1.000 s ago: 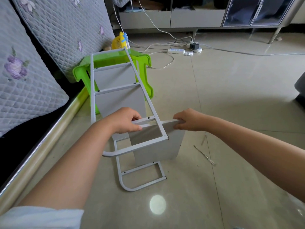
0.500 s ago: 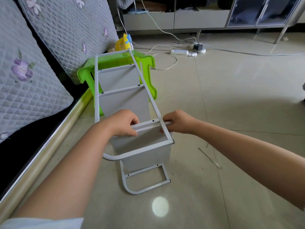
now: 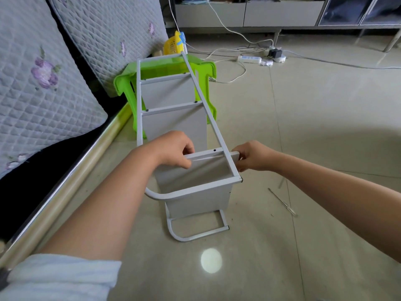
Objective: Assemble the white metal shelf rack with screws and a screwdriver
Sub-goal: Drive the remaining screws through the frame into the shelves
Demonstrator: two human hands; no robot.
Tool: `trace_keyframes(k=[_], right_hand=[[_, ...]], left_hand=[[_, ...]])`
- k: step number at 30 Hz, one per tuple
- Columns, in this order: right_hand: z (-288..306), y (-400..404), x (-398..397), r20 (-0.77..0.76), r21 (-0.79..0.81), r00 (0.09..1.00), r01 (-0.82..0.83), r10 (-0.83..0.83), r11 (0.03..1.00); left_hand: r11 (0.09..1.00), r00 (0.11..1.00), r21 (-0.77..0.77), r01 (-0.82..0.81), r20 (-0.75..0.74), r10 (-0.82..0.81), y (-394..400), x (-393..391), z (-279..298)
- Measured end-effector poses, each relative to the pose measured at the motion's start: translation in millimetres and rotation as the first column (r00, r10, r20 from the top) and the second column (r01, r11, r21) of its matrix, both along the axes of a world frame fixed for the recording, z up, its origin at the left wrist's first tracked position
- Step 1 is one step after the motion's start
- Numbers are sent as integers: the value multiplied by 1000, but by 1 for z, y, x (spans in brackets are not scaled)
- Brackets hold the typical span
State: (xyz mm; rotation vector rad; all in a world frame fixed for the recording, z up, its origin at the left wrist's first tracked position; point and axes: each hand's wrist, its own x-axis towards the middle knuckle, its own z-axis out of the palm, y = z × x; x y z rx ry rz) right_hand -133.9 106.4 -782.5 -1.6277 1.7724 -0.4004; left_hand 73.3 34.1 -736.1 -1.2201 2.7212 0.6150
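Glossy beige floor tile (image 3: 325, 127) runs from the quilted mattress on my left to a low cabinet and tangled power strip (image 3: 249, 59) at the back, and the white rack (image 3: 165, 109) lies tilted across it, far end propped on a green stool (image 3: 208, 70). Both my left hand (image 3: 171, 148) and right hand (image 3: 253, 156) curl round the ends of the loose shelf panel (image 3: 204, 170), lining it up with the side rail. I judge the panel could slip off its holes, or the frame slide on the slick tile, since the screwdriver (image 3: 282, 202) lies apart, out of hand.

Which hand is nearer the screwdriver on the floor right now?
Right. The right hand grips the shelf panel's end, above the screwdriver; the left hand is across the rack.
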Motion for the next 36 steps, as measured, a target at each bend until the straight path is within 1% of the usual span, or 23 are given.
trace_keyframes(k=[5, 8, 11, 15, 20, 22, 25, 28, 32, 36], right_hand=[[1, -6, 14, -53, -54, 998, -48, 46, 997], [3, -8, 22, -54, -37, 996, -73, 70, 997], [3, -9, 25, -102, -24, 992, -81, 78, 996], [5, -11, 25, -116, 15, 990, -75, 76, 997], [11, -12, 21, -38, 47, 999, -35, 37, 998], [10, -11, 22, -42, 52, 998, -46, 49, 998], [9, -12, 25, -90, 39, 993, -71, 74, 997], [11, -15, 25, -81, 57, 994, -70, 74, 996], [12, -13, 21, -23, 88, 998, -63, 65, 994], [10, -13, 19, -50, 74, 998, -43, 47, 996]], left_hand=[[999, 997, 23, -28, 69, 27, -2, 7, 7], [997, 998, 59, -43, 59, 40, -3, 11, 8], [996, 998, 81, -43, 48, 39, -4, 12, 6], [997, 999, 64, -44, 24, 43, -5, 13, 4], [999, 999, 23, -45, 3, 45, -5, 13, 1], [999, 999, 30, -44, 23, 43, -5, 12, 2], [998, 997, 56, -38, 69, 34, -4, 10, 5], [997, 994, 69, -27, 108, 20, -4, 9, 7], [996, 995, 83, -28, 103, 20, -5, 11, 4], [996, 994, 82, -30, 104, 22, -3, 10, 6]])
